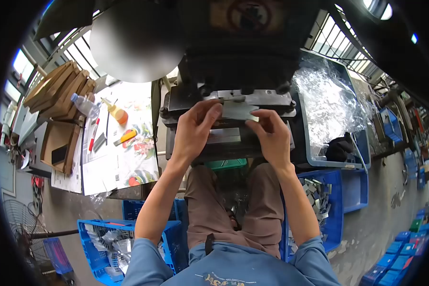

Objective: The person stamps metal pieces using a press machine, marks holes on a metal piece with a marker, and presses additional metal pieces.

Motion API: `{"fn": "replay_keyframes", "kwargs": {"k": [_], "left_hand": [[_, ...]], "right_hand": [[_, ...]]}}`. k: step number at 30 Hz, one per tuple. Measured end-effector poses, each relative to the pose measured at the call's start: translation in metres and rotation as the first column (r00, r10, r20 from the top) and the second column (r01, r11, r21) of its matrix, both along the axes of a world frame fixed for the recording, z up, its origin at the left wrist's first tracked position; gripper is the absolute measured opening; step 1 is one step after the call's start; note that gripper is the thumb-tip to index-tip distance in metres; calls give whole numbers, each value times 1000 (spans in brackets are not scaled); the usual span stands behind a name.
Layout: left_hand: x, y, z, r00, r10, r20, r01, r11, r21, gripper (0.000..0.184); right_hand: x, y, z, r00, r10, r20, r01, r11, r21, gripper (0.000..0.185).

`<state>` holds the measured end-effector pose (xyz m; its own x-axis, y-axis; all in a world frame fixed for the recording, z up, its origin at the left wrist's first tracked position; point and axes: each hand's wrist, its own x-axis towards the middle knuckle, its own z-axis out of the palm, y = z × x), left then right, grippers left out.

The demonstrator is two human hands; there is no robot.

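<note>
Between my hands, in front of the press, is a small stack of thin, pale metal plates (238, 111). My left hand (199, 125) pinches its left end between thumb and fingers. At the stack's right end, the curled fingers and thumb of my right hand (270, 129) grip the edges, where several layers show. Just below, more thin metal strips (225, 137) lie side by side on the dark ledge of the press. Behind the plates runs the metal die (267, 97) of the press, partly covered by my hands and the stack.
A blue bin (336, 166) lined with clear plastic stands right of the press. Below it, a blue crate (336, 209) holds metal pieces; another blue crate (93, 248) is at lower left. The left table (143, 164) carries a bottle (86, 106), a glue bottle (117, 114) and a yellow cutter (125, 137).
</note>
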<state>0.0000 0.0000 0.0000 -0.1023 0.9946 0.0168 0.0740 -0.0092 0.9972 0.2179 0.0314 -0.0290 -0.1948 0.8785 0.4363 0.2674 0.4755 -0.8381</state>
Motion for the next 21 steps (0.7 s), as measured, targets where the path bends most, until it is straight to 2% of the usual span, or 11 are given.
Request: {"fn": "replay_keyframes", "kwargs": {"k": [2, 3, 5, 6, 7, 9, 12, 15, 17, 19, 21], "left_hand": [[18, -6, 0, 973, 198, -120, -159, 948, 277, 33], [-5, -13, -7, 970, 192, -150, -158, 964, 214, 33], [-2, -7, -16, 893, 284, -351, -162, 928, 337, 28], [-1, -1, -17, 907, 294, -302, -177, 916, 361, 25], [0, 0, -19, 909, 295, -293, -186, 919, 347, 25], [-2, 0, -23, 845, 407, -348, -206, 847, 489, 20], [-2, -1, -21, 873, 380, -307, -223, 868, 443, 17], [-3, 0, -21, 842, 405, -357, -213, 857, 470, 17], [-2, -2, -16, 860, 388, -333, -228, 874, 430, 17], [-3, -2, -17, 876, 372, -307, -238, 887, 395, 17], [-4, 1, -22, 859, 404, -316, -208, 838, 505, 17]], "right_hand": [[8, 7, 6, 998, -64, -11, 63, 995, -78, 32], [-20, -1, -4, 998, -62, -23, 58, 987, -147, 32], [-29, 4, 3, 982, -158, -104, 145, 982, -121, 28], [-31, 9, 7, 975, -156, -161, 135, 981, -138, 26], [-32, 9, 7, 977, -153, -146, 131, 980, -148, 26], [-33, 9, 6, 975, -173, -138, 152, 977, -152, 27], [-34, 10, 7, 979, -176, -105, 159, 975, -154, 26], [-34, 11, 2, 975, -193, -105, 176, 972, -154, 27], [-36, 9, 7, 975, -214, -66, 202, 967, -153, 26], [-35, 12, 1, 976, -178, -122, 162, 977, -136, 26], [-36, 11, 3, 975, -204, -94, 190, 972, -141, 26]]}}
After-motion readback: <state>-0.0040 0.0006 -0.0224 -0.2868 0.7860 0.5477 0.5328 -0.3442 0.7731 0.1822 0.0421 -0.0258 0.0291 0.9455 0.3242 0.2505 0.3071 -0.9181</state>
